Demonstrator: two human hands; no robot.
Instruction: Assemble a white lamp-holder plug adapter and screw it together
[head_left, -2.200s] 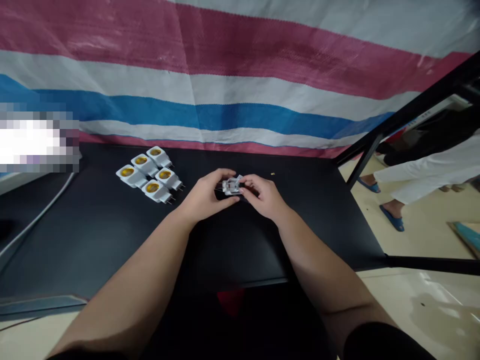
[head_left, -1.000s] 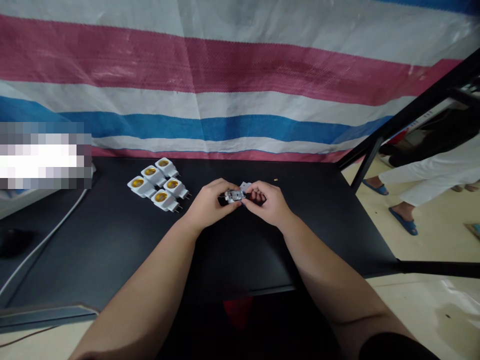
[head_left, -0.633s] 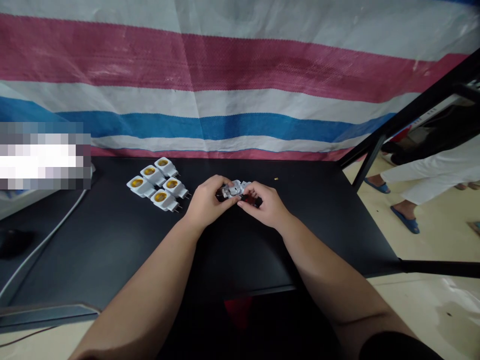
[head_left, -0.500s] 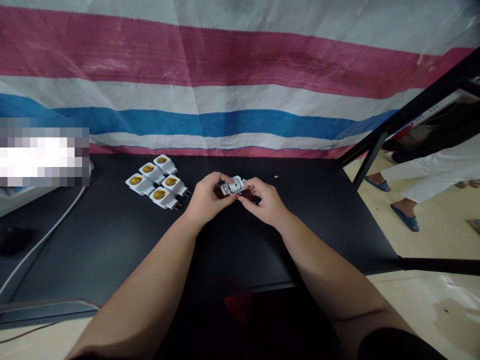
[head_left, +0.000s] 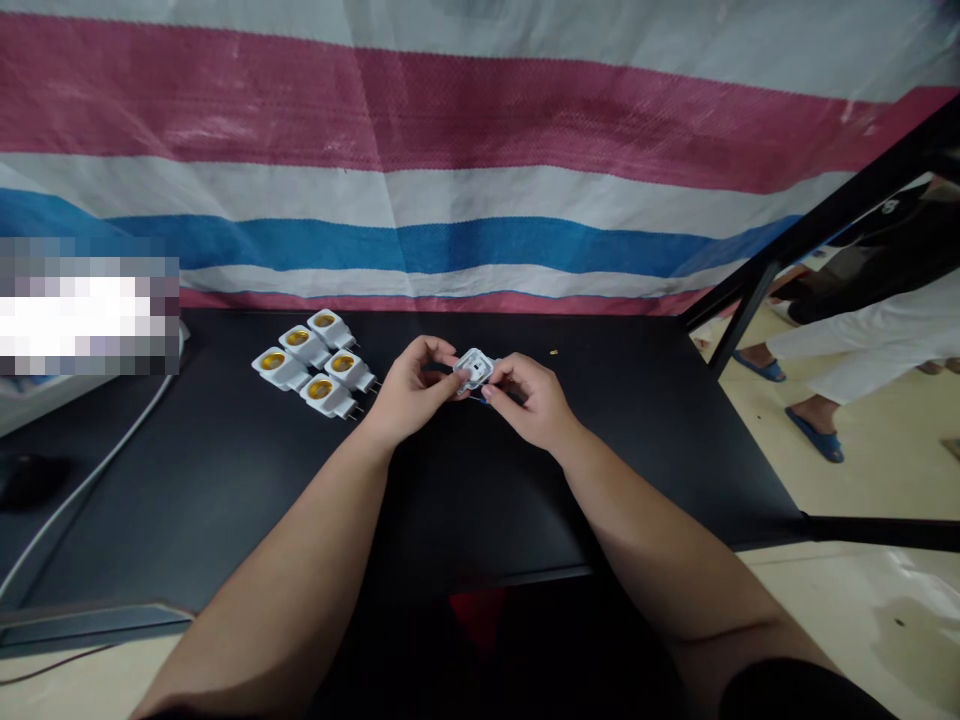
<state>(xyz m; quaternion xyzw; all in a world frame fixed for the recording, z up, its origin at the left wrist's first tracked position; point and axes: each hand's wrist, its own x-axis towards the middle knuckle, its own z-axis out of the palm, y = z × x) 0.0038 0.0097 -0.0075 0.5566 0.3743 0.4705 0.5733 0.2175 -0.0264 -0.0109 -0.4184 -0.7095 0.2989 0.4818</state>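
Both hands are meeting above the middle of the desk [head_left: 525, 520]; the small white socket part [head_left: 474, 368] is sitting between them, pinched from its left by the left hand [head_left: 411, 392] and from its right by the right hand [head_left: 529, 400]; both sets of fingers are closing narrowly on it; five finished white adapters [head_left: 313, 362] are lying well to the left.
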